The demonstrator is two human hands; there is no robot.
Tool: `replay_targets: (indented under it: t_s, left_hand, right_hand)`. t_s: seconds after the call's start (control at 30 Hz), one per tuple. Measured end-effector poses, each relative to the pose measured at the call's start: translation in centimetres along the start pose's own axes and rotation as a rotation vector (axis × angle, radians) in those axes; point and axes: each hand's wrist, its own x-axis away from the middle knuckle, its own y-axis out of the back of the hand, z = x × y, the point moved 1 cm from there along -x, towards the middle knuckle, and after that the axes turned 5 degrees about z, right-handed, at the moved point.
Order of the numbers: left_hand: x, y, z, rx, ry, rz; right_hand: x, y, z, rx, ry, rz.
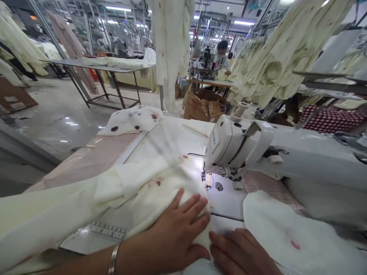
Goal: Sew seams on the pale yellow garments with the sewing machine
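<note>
My left hand (177, 233) lies flat with fingers spread on cream fabric with red spots (149, 187), just in front of the sewing machine's needle area (208, 177). A metal bangle sits on that wrist. My right hand (241, 254) rests beside it at the bottom edge, fingers flat on the fabric's edge, touching the left hand. The white sewing machine (258, 152) stands to the right, its head over the lit needle plate. More cream fabric (286, 233) is piled at the right under the machine arm.
A printed ruler (106, 231) is set into the table top at the left. Another spotted piece (132, 120) lies at the table's far end. Cream garments hang overhead. A person sits at a machine (222, 57) far back; cardboard boxes (203, 105) and a metal table (94, 65) stand beyond.
</note>
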Motion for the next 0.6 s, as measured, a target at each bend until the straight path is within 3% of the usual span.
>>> replay_targets:
  t_s: [0.23, 0.43, 0.6]
  left_hand:
    - [-0.8, 0.5, 2.1, -0.003, -0.098, -0.074]
    - [-2.8, 0.8, 5.0, -0.018, -0.1, -0.096]
    - [-5.0, 2.0, 8.0, -0.045, -0.103, -0.082]
  right_hand:
    - [-1.1, -0.4, -1.3, 0.034, 0.063, 0.006]
    - [-2.8, -1.2, -3.3, -0.07, -0.048, -0.005]
    - [-4.4, -2.5, -5.7, -0.027, -0.146, 0.032]
